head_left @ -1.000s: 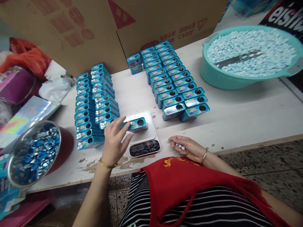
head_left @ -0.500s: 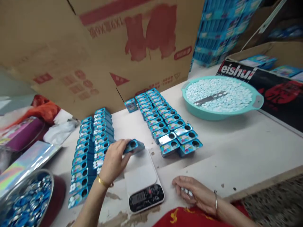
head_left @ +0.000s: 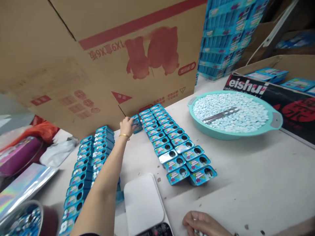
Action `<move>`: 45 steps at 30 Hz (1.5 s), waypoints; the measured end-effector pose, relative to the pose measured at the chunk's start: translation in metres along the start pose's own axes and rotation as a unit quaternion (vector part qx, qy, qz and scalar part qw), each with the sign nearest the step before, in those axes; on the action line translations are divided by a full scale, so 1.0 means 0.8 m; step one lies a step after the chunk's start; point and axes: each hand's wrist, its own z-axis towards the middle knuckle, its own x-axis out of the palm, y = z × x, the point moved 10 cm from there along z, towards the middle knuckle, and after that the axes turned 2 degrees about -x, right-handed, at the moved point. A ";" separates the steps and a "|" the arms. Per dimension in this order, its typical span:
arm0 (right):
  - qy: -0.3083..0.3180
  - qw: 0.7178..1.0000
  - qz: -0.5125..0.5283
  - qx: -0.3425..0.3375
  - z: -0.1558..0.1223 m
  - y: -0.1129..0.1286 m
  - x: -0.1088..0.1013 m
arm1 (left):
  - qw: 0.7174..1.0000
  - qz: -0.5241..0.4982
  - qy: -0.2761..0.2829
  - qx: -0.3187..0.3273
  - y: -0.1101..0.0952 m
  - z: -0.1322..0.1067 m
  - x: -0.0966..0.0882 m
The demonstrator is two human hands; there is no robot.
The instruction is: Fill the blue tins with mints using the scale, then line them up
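My left hand point(head_left: 126, 126) is stretched far forward, its fingers closed against a small blue tin point(head_left: 136, 124) at the foot of the cardboard wall. Its fingertips are partly hidden. Near the bottom edge, my right hand point(head_left: 203, 223) is curled around several small white candies point(head_left: 199, 233); the frame cuts it off. A white scale point(head_left: 144, 201) lies between my arms, its pan bare and its display mostly out of view. Beyond it stands a double row of blue tins point(head_left: 161, 141) with round holes on top. Left rows of tins point(head_left: 80, 178), some with white candies on top, are partly covered by my forearm.
A turquoise basin point(head_left: 221, 133) of pale candies, with a metal strip on them, stands right. Behind is a large cardboard box point(head_left: 98, 75). A bowl of blue metallic pieces point(head_left: 27, 219) is lower left. Stacked blue packs point(head_left: 219, 46) and an open black-printed box point(head_left: 258, 90) stand back right.
My left hand has moved from above the scale forward to the cardboard wall. The tin over the scale is gone from there. The view has shifted, leaving my right hand lower in it.
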 end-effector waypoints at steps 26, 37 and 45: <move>-0.039 0.999 -0.010 -0.035 -0.049 0.012 0.013 | 0.984 0.108 0.055 0.128 -0.075 -0.393 -0.131; -0.042 0.998 0.038 -0.013 -0.065 0.011 0.014 | 0.967 0.061 0.137 0.204 -0.154 -0.356 -0.084; -0.124 0.981 0.147 0.021 -0.064 0.005 -0.004 | 0.991 -0.118 -0.043 0.053 -0.060 -0.370 -0.192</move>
